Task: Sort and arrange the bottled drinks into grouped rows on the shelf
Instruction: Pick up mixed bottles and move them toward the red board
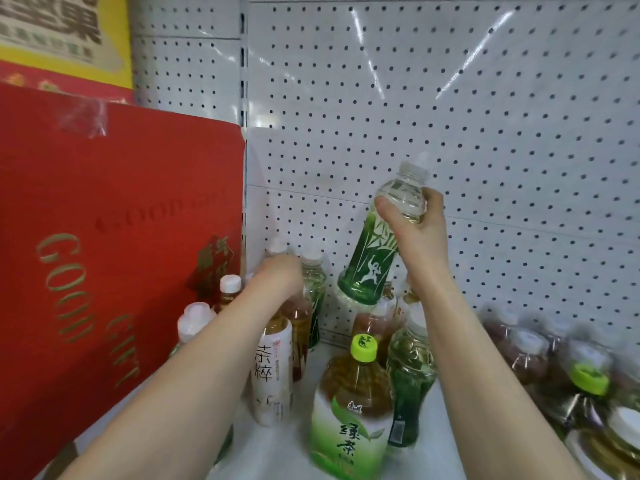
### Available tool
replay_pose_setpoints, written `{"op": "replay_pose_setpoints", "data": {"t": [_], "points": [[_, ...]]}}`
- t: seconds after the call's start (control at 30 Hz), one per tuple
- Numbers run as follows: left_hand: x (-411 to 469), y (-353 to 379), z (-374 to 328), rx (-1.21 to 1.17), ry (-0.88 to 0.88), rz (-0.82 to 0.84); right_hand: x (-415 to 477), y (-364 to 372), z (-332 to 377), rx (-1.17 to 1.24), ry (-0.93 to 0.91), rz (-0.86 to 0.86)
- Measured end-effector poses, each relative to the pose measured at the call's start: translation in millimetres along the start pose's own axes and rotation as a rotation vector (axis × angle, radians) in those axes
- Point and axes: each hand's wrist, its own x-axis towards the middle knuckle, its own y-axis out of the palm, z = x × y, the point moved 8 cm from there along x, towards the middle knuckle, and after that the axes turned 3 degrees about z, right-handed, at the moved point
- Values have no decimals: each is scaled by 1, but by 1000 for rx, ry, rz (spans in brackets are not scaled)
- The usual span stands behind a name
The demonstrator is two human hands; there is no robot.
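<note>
My right hand point(417, 226) grips a green bamboo-label bottle point(374, 261) by its upper part and holds it tilted in the air above the shelf point(277, 452). My left hand point(280, 275) reaches to the back left and rests on top of an amber bottle point(299, 323) there; whether it grips it is unclear. In front stand a green-tea bottle with a lime cap point(351, 410), a white-label tea bottle point(272, 375) and a second bamboo-label bottle point(410, 379).
A red gift box point(104, 254) stands against the left side. A white pegboard wall point(450, 116) closes the back. A blurred cluster of reddish and lime-capped bottles point(561, 372) fills the right. Two white-capped bottles point(195, 320) stand by the box.
</note>
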Motion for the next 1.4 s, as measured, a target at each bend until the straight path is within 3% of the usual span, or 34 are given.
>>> {"op": "replay_pose_setpoints", "data": {"t": [0.13,0.37,0.5,0.63,0.83,1.03,1.27,1.33,1.4], "points": [[-7,-15,1,-156,51,-119,5,-1,-5,29,26,10],[-66,-91,11,-854,383,-729,9,2,-8,49,42,-9],[-91,-110,31,-1159,490,-870,14,18,-1,77,69,76],[-108,-118,51,-1418,559,-953,19,54,-4,58,163,281],[-112,-115,78,-1637,543,-935,-12,113,-36,-268,387,641],[-112,-106,85,-1704,502,-860,-40,136,-66,-468,498,762],[-121,-97,75,-1714,543,-780,-50,133,-60,-643,390,826],[-124,-96,73,-1716,564,-758,-41,121,-46,-717,288,766],[-127,-94,70,-1698,591,-734,-35,104,-20,-583,179,654]]}}
